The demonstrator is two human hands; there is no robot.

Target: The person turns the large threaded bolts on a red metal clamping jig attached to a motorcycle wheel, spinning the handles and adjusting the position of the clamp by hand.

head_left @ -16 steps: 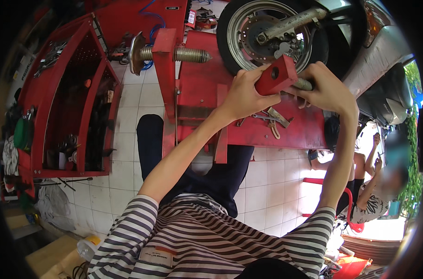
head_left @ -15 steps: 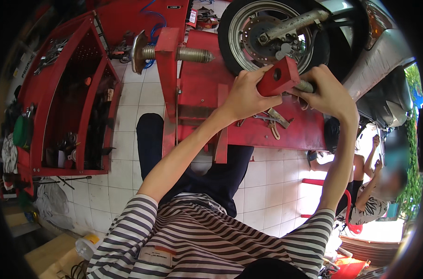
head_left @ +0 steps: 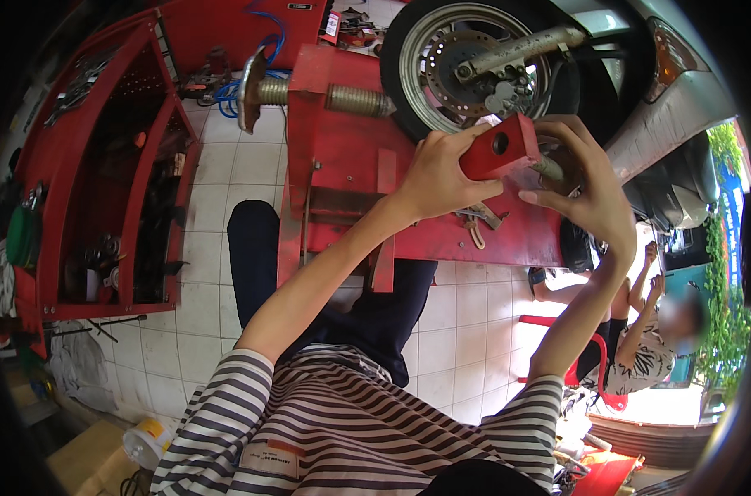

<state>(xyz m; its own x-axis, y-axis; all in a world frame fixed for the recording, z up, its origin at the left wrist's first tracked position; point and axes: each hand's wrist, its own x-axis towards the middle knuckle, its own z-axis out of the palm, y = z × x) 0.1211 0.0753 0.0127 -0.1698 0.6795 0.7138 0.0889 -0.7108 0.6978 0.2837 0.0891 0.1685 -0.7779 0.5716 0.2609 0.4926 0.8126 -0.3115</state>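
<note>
My left hand [head_left: 448, 175] is closed around a red metal block [head_left: 516, 142] with a round hole in its face. From the block's right side sticks a thick metal bolt [head_left: 551, 169]. My right hand [head_left: 594, 186] curves around that bolt, thumb and fingers apart, and seems not to grip it. Below my hands, a few small metal tools [head_left: 481, 221] lie on the red bench top [head_left: 433, 244]; my left hand partly hides them. Just beyond is a motorcycle's front wheel [head_left: 454, 70] with its brake disc.
On the bench's left, a large threaded screw [head_left: 355, 97] passes through a red upright [head_left: 309, 83]. A red cabinet [head_left: 132, 190] stands at left on white floor tiles [head_left: 214, 186]. Another person [head_left: 652, 339] sits at right near a red stool [head_left: 598, 364].
My right hand has loosened, its thumb and fingers spreading away from the bolt. My left hand keeps the red block. The whole view has shifted slightly.
</note>
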